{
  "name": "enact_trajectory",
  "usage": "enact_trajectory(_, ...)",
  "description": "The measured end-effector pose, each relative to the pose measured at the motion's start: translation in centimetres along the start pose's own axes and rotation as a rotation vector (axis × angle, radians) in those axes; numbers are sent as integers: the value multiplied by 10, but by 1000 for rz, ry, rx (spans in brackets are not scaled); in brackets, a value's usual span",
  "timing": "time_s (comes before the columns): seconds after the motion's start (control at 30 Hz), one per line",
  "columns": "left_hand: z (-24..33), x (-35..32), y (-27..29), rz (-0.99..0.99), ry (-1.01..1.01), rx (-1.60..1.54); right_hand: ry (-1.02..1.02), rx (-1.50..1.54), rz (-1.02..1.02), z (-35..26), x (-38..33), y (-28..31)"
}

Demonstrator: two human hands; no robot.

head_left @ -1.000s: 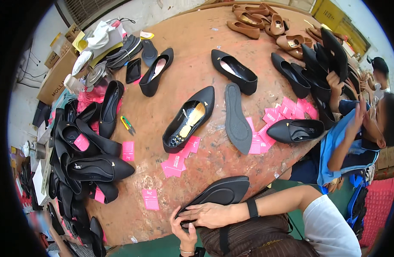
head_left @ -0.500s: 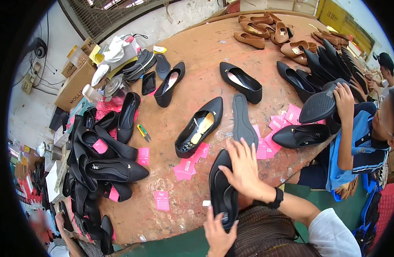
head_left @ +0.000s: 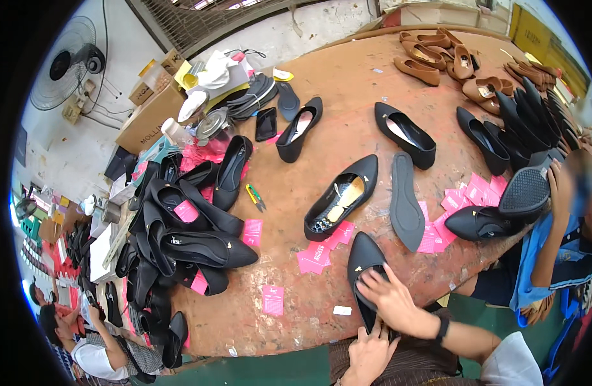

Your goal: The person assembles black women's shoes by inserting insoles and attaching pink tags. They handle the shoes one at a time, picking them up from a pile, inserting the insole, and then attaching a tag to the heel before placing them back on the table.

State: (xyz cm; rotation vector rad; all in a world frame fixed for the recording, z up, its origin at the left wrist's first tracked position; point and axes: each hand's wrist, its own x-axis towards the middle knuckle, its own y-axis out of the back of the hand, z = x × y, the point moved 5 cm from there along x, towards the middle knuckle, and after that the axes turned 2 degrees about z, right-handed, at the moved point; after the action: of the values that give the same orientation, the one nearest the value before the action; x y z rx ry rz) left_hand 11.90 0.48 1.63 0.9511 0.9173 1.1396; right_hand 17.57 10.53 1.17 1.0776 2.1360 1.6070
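A black pointed flat shoe (head_left: 365, 252) is at the table's near edge, toe pointing away from me. My left hand (head_left: 368, 356) grips its heel end, fingers reaching up into the opening. Over the front of the opening lies my right hand (head_left: 394, 302), fingers stretched and partly blurred, touching the shoe. Both hands hide most of the shoe's inside. Beyond it lies another black flat shoe (head_left: 360, 168) with a patterned, yellowish inside. To its right rests a loose dark grey insole (head_left: 405, 206). Pink cards (head_left: 314, 258) lie between the shoes, and a small white piece (head_left: 342, 311) sits left of my hands.
Black shoes (head_left: 199, 248) are piled on the left, near yellow-green thread snips (head_left: 255, 197). A phone (head_left: 266, 124) and a glass jar (head_left: 213, 128) stand farther back. Brown flats (head_left: 417, 69) sit at the far right. A co-worker in blue (head_left: 547, 264) holds a shoe (head_left: 524, 190) sole outward.
The view has swung left, shifting the table rightward in the picture. My right hand has slid back from the shoe's toe to its opening, and my two hands are closer together.
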Motion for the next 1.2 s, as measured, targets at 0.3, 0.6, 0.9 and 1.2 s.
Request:
enact_trajectory(0.3,-1,6,7,-62,22,-61,-56,-63,93,-6,1,1)
enact_trajectory(0.6,-5,6,12,0,33,-123,-98,-121,-67,-18,-12,1)
enact_trajectory(0.9,-5,9,13,7,17,-163,-45,-340,104,-13,18,-15)
enact_trajectory(1.2,0,4,6,82,-33,-143,-87,-324,-99,6,42,-37)
